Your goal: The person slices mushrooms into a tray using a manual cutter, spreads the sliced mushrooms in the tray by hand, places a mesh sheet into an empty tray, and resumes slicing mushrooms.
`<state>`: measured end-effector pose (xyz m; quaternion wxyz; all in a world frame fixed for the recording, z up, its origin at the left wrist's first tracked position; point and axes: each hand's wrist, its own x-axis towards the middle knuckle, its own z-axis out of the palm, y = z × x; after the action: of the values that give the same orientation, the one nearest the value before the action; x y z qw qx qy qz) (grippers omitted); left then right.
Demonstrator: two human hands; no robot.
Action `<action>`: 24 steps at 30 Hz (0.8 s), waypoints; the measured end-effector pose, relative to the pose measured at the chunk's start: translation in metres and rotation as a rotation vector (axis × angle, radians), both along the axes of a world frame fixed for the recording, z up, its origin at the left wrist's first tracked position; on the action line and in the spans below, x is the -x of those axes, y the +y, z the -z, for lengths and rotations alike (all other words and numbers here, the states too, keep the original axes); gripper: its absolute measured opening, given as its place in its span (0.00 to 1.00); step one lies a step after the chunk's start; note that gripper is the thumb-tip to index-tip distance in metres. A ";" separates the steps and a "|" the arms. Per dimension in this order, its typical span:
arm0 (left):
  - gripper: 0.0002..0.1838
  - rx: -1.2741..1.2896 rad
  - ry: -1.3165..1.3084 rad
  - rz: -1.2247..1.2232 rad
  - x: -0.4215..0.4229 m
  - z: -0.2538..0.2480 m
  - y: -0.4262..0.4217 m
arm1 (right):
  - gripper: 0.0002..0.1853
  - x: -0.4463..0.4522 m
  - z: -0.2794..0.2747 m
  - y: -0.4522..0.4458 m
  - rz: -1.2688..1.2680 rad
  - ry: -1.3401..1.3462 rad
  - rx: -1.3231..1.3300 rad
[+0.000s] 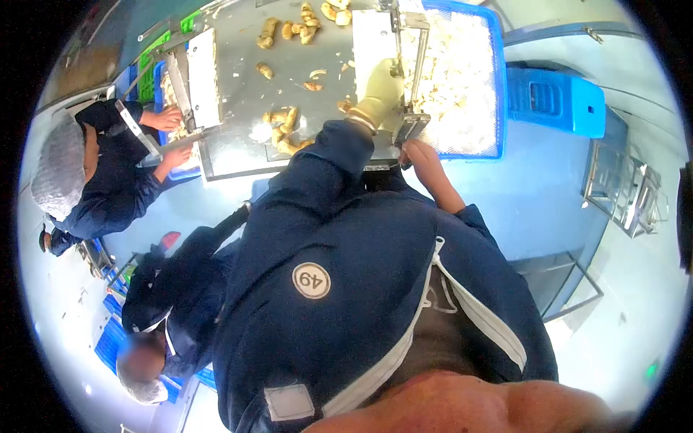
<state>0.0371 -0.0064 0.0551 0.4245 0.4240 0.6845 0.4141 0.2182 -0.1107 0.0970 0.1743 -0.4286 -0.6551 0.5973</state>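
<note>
My left hand (381, 94), in a pale yellow glove, lies on the white board (370, 43) against the metal cutter frame (415, 61). Its fingers look pressed together at the frame, and what they hold is hidden. My bare right hand (420, 155) is closed round the dark handle (411, 128) at the frame's near end. Right of the frame, pale slices (458, 79) fill a blue-rimmed basket (499, 86). Brown mushroom pieces (283, 133) lie on the steel table (238, 79) left of my gloved hand, with several more farther back.
A co-worker (101, 162) in a pale hair cover has both hands at another cutter (180, 86) on the left. Another person (184, 289) is at lower left. A blue plastic stool (559, 101) stands right of the basket, and a metal rack (624, 187) farther right.
</note>
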 end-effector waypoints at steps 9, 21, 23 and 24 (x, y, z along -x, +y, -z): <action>0.16 0.058 0.597 -0.040 0.108 -0.064 -0.102 | 0.16 0.006 -0.018 0.006 0.022 0.013 0.090; 0.14 0.360 1.002 0.157 0.123 -0.027 -0.124 | 0.11 0.005 -0.016 0.008 -0.038 0.012 0.060; 0.17 0.282 0.676 -0.057 0.105 -0.053 -0.098 | 0.10 0.003 -0.020 0.008 -0.074 0.035 -0.098; 0.18 0.247 0.509 -0.155 0.091 -0.061 -0.086 | 0.09 0.004 -0.023 0.009 -0.068 0.042 -0.104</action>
<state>-0.0537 -0.0919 0.1161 0.2545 0.4058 0.8446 0.2392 0.2140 -0.1020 0.1201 0.1896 -0.3836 -0.6957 0.5769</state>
